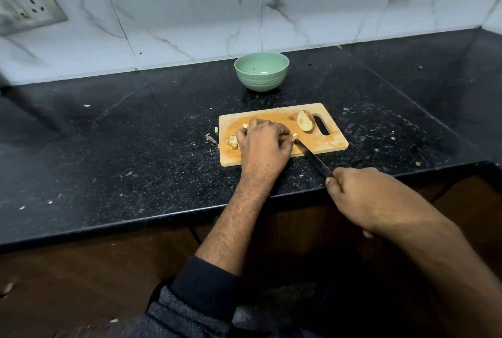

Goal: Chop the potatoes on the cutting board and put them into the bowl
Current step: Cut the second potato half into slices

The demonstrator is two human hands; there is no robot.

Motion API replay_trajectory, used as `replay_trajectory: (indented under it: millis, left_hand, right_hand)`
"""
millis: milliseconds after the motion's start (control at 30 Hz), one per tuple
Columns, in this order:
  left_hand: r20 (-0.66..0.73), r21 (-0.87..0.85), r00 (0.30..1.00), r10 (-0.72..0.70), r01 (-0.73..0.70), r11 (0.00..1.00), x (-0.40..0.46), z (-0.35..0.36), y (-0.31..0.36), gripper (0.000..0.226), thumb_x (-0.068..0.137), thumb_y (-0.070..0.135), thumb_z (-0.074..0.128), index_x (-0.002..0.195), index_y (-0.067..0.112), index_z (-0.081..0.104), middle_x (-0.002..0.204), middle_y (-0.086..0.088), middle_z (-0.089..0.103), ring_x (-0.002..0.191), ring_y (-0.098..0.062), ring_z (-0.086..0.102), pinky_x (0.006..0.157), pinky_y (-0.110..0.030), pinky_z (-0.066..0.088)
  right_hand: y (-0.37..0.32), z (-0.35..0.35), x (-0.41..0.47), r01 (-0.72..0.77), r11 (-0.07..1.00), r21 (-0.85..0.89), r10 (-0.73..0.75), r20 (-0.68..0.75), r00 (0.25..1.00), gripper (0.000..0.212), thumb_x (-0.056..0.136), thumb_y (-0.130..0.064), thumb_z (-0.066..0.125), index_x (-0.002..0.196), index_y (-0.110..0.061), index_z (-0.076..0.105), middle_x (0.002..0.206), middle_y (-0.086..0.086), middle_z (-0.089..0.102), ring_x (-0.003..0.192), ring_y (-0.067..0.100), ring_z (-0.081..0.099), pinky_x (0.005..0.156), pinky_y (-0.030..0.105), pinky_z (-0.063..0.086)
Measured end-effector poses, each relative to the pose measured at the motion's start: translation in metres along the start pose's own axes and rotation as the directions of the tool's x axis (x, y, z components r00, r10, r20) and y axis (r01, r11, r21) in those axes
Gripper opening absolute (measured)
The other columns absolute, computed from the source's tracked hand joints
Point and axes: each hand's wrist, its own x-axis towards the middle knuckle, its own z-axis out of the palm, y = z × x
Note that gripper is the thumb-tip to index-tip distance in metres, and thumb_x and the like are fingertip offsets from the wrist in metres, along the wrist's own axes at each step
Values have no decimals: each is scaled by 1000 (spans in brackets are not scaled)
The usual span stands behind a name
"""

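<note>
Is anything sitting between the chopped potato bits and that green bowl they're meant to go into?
Nothing visible. The potato pieces lie on the cutting board, and only bare black countertop separates the board from the green bowl, which looks empty.

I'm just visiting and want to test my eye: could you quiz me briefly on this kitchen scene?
1. True or false: the bowl holds potato pieces.
2. Which hand grips the knife?
3. The potato half lies: a) in the bowl, b) on the board, c) on the counter.

Key: 1. False; no potato shows in it. 2. The right hand; the left hand holds potato on the board. 3. b.
</note>
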Motion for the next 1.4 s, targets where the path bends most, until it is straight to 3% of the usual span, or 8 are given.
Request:
replay_trajectory:
  millis: [200,333,500,633,933,1133,1267,1400]
  left_hand:
    - [-25,-130,997,-71,67,989,-6,-5,-6,27,88,40,70,113,29,71,98,16,62,114,-11,44,100,-40,24]
    - [-11,-87,998,-62,61,994,-5,-4,-6,18,87,36,71,104,30,73,99,14,64,113,-10,45,91,-35,20]
    - [9,-135,996,-91,92,987,-1,-3,-5,13,86,33,74,98,30,75,98,17,65,108,-6,45,90,-32,19]
    - [24,-171,996,-91,94,981,1,-4,-6,11,84,32,76,94,30,74,96,19,65,108,-5,45,90,-32,20]
    - [7,-186,994,-112,111,976,2,-2,-7,10,83,33,76,93,30,76,95,18,66,104,-4,42,97,-36,22]
    - [-7,-151,995,-100,98,984,-1,-4,-4,11,85,35,76,95,30,75,91,20,61,107,-7,46,101,-39,25]
    - [-11,-137,996,-91,88,987,-4,-7,-4,15,85,35,75,99,30,74,93,20,59,111,-9,46,98,-37,22]
    - [-21,-181,995,-99,94,979,-8,-8,-7,31,83,41,77,112,29,73,102,20,63,117,-7,43,103,-40,23]
  right_hand:
    - [-11,-5,6,13,999,29,-10,-113,994,32,106,-46,29,91,-28,52,75,-2,63,63,17,63,77,38,59]
    - [-19,-3,17,6,1000,15,-5,-83,997,33,106,-46,29,91,-27,52,71,-2,65,49,13,63,68,33,58]
    - [-20,2,24,-14,1000,-4,14,-35,999,35,107,-46,29,101,-24,56,74,0,66,51,14,65,68,36,61]
    - [-23,4,40,1,1000,-6,-1,-36,999,33,107,-43,30,96,-23,54,72,1,66,43,14,64,51,27,51]
    - [-21,1,43,-29,999,-43,34,126,992,21,106,-23,44,121,-10,53,89,11,68,49,21,68,55,33,59]
    - [-8,2,19,-14,1000,22,10,147,989,20,107,-34,36,104,-22,51,88,6,62,40,17,63,44,27,51]
    - [-5,-3,9,-5,1000,11,4,152,988,29,108,-40,32,117,-21,52,85,1,59,38,11,61,46,25,52]
    - [-6,-10,0,15,1000,22,-16,62,998,34,108,-45,28,94,-24,51,73,1,63,34,9,58,38,19,41]
